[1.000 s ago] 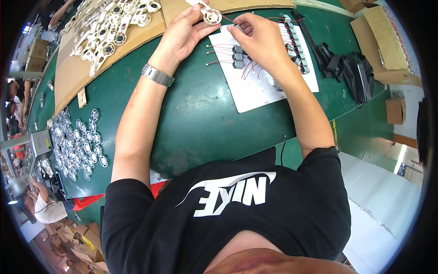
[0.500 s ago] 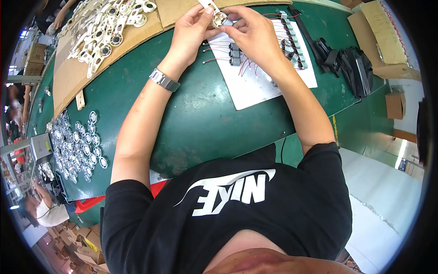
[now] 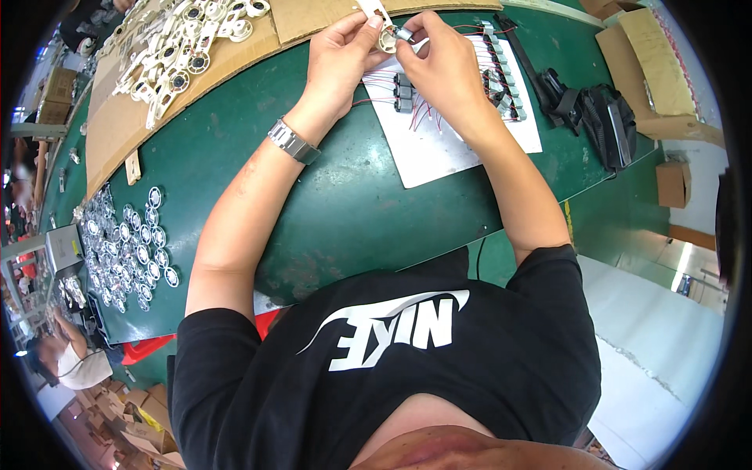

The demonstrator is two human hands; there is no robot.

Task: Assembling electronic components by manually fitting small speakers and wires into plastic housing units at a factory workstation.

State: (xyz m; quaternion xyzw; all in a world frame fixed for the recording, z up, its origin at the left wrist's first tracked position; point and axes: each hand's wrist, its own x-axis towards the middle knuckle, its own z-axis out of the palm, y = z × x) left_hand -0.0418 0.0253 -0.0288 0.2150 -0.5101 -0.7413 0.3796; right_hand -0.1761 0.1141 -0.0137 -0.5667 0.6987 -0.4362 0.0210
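At the far edge of the green table, my left hand (image 3: 338,66) is closed around a cream plastic housing (image 3: 386,41) with a round, cup-like end. Fingers of my right hand (image 3: 448,74) pinch a small silver motor (image 3: 404,34) right beside that round end. My fingers partly hide both parts, so I cannot tell whether the motor touches the housing. Below my hands lies a white sheet (image 3: 427,160). On it are several dark motors (image 3: 403,94) with red and black wires, and a row of small grey motors (image 3: 513,90) along the right side.
A heap of cream housings (image 3: 178,78) covers cardboard (image 3: 110,157) at the far left. Several silver rings (image 3: 142,254) are spread at the near left. A black bag with a strap (image 3: 603,121) lies on the right, by an open cardboard box (image 3: 654,70). Other people work at the far left.
The motor has shifted up and right relative to the housing, and its silver body shows more clearly between my right fingers. Both hands have moved slightly to the right.
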